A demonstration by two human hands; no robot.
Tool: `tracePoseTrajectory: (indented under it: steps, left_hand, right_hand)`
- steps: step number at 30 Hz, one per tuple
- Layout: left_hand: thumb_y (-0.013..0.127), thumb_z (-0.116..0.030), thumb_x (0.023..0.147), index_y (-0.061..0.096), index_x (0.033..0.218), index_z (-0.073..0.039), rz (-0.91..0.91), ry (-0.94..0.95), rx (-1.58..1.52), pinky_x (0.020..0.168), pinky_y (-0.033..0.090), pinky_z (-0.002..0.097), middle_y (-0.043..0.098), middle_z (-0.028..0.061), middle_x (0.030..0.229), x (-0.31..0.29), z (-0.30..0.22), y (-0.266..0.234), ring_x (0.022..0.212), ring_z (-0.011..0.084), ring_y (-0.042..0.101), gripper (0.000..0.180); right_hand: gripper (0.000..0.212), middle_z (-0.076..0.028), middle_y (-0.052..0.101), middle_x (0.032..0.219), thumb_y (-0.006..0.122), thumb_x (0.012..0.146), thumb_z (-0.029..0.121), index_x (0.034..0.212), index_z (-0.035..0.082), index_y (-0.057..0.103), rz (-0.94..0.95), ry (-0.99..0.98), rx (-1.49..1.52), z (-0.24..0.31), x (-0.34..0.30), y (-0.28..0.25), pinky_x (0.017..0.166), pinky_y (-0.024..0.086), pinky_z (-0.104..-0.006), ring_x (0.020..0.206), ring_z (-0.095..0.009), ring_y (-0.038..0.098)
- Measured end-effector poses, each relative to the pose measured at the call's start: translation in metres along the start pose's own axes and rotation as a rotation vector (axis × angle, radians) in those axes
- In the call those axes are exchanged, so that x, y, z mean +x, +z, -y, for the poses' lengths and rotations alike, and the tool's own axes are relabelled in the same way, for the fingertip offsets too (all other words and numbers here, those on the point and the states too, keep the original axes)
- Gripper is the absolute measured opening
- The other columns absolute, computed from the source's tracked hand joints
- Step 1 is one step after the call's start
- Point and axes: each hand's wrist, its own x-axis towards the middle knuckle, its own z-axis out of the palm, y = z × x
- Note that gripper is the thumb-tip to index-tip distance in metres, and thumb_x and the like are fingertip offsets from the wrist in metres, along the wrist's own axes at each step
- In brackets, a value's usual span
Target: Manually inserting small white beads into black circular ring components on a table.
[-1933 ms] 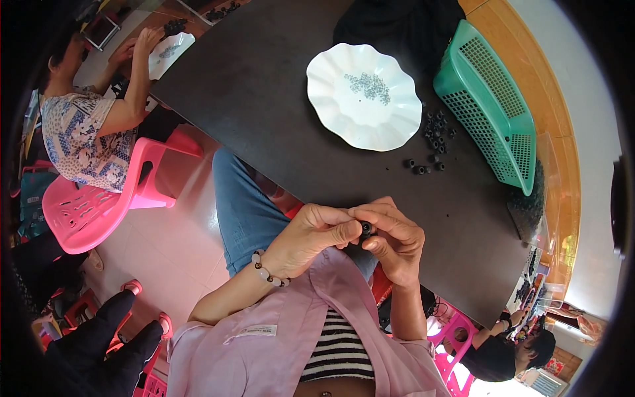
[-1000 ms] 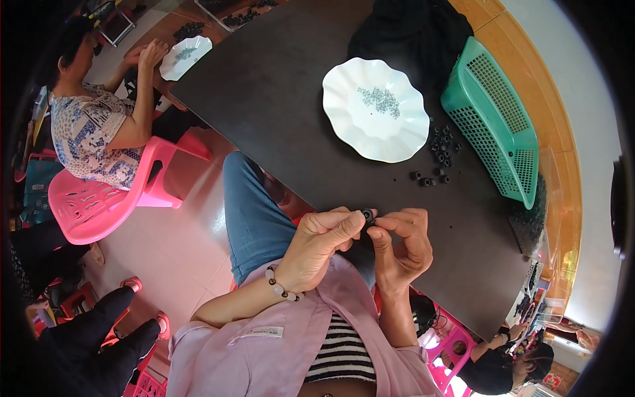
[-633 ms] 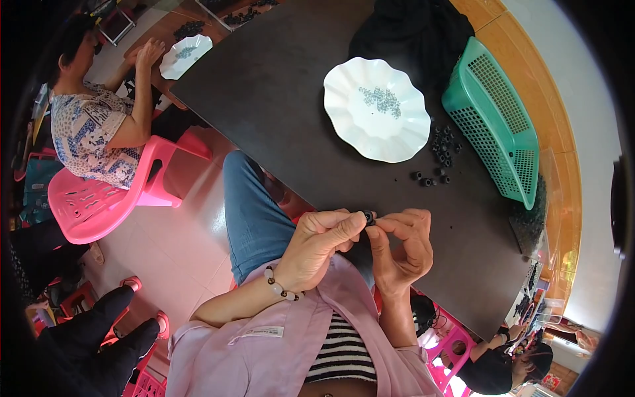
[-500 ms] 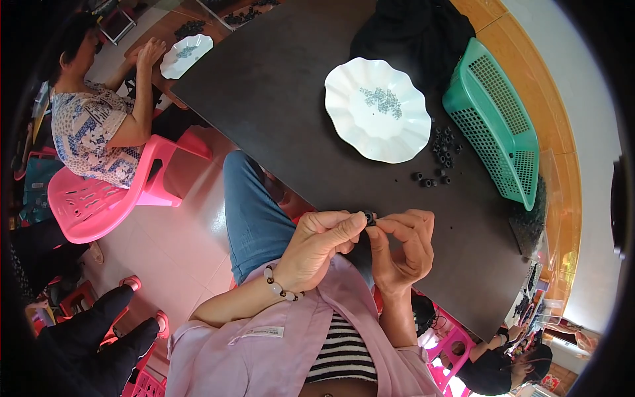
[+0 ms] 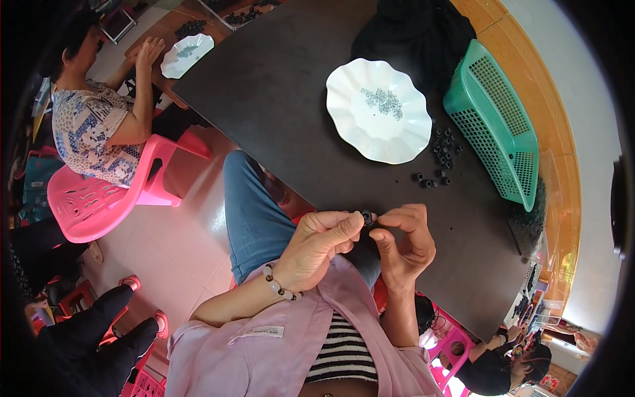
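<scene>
Between the thumb and fingers of my left hand (image 5: 321, 238) is a small round black piece (image 5: 367, 217) with a hole in it. My right hand (image 5: 409, 248) is just to the right of it, thumb and forefinger parted, its index fingertip close to the piece. Whether that fingertip touches the piece I cannot tell. Beyond my hands, a white wavy-rimmed plate (image 5: 344, 132) lies on the dark table (image 5: 264, 99), bearing many tiny clear bluish bits (image 5: 383, 103). Several loose black pieces (image 5: 444, 147) of similar look are scattered right of the plate.
A green plastic basket (image 5: 493, 112) stands along the table's right side, with black cloth (image 5: 410, 40) behind the plate. At far left a person (image 5: 99, 119) on a pink chair (image 5: 99, 205) works by another white plate (image 5: 188, 56). Another person (image 5: 496, 367) sits lower right.
My right thumb has dropped away from the black piece, so its thumb and forefinger are now wider apart. My left hand keeps its hold, almost unmoved.
</scene>
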Motion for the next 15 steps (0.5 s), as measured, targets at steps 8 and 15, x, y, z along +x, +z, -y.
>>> tracePoseTrajectory:
  steps: [8,15]
  left_hand:
    - [0.063,-0.027,0.093,0.070,0.093,0.000,0.114,0.086,0.123,0.064,0.037,0.0224,0.053,-0.0031,0.072,0.000,0.002,-0.002,0.067,0.0061,0.044,0.027]
    - [0.067,-0.027,0.089,0.071,0.085,-0.001,0.106,0.074,0.172,0.065,0.039,0.0226,0.059,-0.0007,0.073,0.000,0.002,0.000,0.068,0.0063,0.048,0.026]
  right_hand:
    - [0.051,-0.008,0.066,0.100,0.082,0.068,0.029,0.108,0.003,0.067,0.121,0.005,0.191,-0.006,0.003,-0.002,0.076,0.044,-0.0312,0.090,-0.022,0.053]
    - [0.046,-0.008,0.067,0.103,0.077,0.074,0.034,0.106,0.002,0.071,0.326,0.035,0.326,-0.009,0.008,-0.004,0.068,0.043,-0.0278,0.086,-0.018,0.050]
